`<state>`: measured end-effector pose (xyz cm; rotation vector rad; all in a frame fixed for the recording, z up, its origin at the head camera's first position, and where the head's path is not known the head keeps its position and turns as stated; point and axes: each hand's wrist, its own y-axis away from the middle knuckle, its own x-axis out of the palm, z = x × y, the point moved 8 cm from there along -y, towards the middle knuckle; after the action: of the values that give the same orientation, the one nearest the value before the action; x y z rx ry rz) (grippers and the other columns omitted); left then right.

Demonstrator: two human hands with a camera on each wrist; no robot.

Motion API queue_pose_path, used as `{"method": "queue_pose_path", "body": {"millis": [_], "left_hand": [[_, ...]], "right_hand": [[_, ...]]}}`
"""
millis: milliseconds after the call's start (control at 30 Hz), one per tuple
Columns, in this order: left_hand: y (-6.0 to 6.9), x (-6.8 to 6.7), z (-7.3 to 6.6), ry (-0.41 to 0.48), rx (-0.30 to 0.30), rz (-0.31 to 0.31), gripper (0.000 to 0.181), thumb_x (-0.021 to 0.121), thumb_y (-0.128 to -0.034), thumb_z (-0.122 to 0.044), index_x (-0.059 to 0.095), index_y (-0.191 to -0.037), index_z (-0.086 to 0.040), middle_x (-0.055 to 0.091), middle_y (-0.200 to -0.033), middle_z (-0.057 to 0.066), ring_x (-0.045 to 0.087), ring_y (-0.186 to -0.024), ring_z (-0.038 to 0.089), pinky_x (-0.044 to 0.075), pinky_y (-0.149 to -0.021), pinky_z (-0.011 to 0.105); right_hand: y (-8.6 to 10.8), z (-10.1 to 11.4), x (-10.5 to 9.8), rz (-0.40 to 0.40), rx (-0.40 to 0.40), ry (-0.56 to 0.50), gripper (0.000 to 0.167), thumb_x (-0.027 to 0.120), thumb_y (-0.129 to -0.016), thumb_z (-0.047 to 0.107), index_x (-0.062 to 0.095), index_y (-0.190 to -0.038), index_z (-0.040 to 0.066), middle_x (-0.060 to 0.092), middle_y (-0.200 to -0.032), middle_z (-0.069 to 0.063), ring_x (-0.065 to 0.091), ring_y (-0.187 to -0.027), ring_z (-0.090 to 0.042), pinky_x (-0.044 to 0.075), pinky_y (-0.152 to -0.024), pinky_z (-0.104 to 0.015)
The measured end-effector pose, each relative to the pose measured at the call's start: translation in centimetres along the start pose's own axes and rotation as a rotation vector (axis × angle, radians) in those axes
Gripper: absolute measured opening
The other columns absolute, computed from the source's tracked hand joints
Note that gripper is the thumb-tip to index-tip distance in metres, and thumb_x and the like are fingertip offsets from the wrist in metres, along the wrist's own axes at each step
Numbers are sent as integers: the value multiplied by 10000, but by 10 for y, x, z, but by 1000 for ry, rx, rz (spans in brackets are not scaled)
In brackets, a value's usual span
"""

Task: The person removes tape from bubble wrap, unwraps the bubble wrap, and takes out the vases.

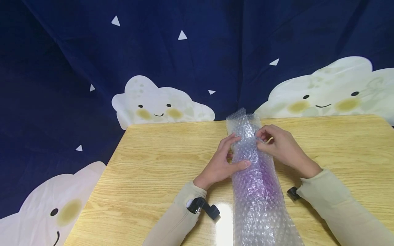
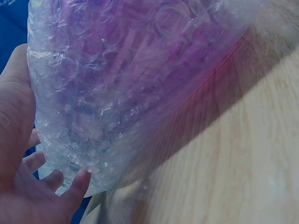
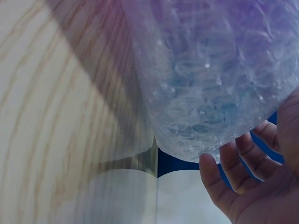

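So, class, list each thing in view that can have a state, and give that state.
Bubble wrap: lying on the table, creased.
Purple thing: covered by the wrap, details unclear.
Left hand: resting on the wrap, thumb outstretched.
Right hand: pinching the wrap's edge.
Table: partly covered.
Cloth: hanging, creased.
Sleeves: down to the wrists.

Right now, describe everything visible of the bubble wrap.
The bubble wrap is clear, shiny, bubbled plastic, with something purple showing through its middle. It stretches lengthwise over the wooden table, its near end leaving the head view. The left hand touches its left side; the right hand pinches its right edge.
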<state>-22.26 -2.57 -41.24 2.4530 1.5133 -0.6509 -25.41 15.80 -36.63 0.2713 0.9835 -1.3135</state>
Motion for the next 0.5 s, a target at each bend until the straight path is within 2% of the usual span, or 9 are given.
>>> {"method": "queue_pose_path", "body": {"millis": [500], "left_hand": [[0, 0, 0, 10, 7, 2, 812, 685, -901, -628, 313, -1589, -411, 101, -1736, -157, 508, -1266, 149, 510, -1079, 428]], "right_hand": [[-1, -2, 1, 3, 26, -11, 148, 713, -854, 110, 663, -993, 120, 692, -942, -37, 636, -867, -165, 604, -755, -300]]}}
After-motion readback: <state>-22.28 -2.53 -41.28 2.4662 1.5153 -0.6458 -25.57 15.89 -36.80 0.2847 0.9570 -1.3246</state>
